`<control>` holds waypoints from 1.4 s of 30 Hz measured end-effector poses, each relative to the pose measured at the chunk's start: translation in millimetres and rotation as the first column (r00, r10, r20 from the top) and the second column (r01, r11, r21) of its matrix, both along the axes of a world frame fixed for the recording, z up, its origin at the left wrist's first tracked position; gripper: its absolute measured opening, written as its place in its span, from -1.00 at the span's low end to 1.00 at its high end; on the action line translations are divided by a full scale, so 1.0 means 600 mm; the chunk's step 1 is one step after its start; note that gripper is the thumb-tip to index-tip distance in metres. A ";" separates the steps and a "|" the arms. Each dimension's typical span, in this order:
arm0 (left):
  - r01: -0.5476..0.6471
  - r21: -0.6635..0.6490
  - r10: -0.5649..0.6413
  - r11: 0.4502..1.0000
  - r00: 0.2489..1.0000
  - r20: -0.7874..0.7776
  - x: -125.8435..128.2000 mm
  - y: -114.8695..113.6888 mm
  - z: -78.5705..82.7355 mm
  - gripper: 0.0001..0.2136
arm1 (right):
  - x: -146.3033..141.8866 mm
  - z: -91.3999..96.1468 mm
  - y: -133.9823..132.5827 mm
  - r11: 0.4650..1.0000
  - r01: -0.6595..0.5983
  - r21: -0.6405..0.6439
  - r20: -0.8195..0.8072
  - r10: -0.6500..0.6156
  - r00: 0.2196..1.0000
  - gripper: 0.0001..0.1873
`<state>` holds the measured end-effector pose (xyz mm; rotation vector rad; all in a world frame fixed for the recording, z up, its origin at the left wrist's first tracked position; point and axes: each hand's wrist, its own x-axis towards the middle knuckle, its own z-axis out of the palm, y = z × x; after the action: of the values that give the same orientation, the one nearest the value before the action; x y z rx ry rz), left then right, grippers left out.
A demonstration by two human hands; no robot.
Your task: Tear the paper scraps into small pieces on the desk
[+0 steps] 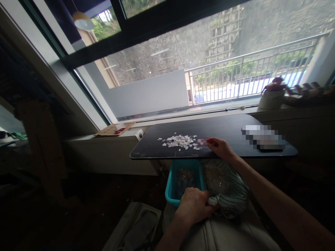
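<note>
On the dark table lies a loose heap of small white paper-like pieces. My right hand is over the table just right of the heap, its fingers pinched on a small see-through reddish, flat piece whose exact kind is unclear. Lower down, my left hand is closed around the whitish edge of a grey-green bag or cloth with dark wavy lines. Clear, crinkled contents show inside its opening. Beside it stands a turquoise plastic basin with small, dim items in its bottom.
A pixelated object lies at the table's right end. Behind the table runs a windowsill with a pale pot. A radiator stands left, with brown paper and red-handled scissors above it. A light-coloured box sits on the floor.
</note>
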<state>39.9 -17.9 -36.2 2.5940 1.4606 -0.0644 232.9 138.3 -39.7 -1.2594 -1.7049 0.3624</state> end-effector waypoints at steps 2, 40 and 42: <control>0.001 0.005 -0.001 1.000 1.000 -0.001 0.000 0.000 -0.001 -0.58 | 0.001 -0.001 0.001 1.000 0.006 0.009 -0.013 -0.005 1.000 -0.76; 0.008 -0.001 -0.008 1.000 1.000 -0.023 -0.001 0.002 -0.002 -0.57 | 0.003 0.001 -0.002 1.000 0.007 0.027 -0.046 -0.005 0.999 -0.82; 0.011 0.005 -0.011 1.000 1.000 -0.028 -0.001 0.002 -0.001 -0.57 | 0.005 0.001 -0.002 0.999 0.022 0.024 -0.057 -0.020 0.998 -0.82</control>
<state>39.3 -16.9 -36.8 2.6157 1.4570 -0.0988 235.9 137.1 -39.1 -1.2373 -1.6428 0.3604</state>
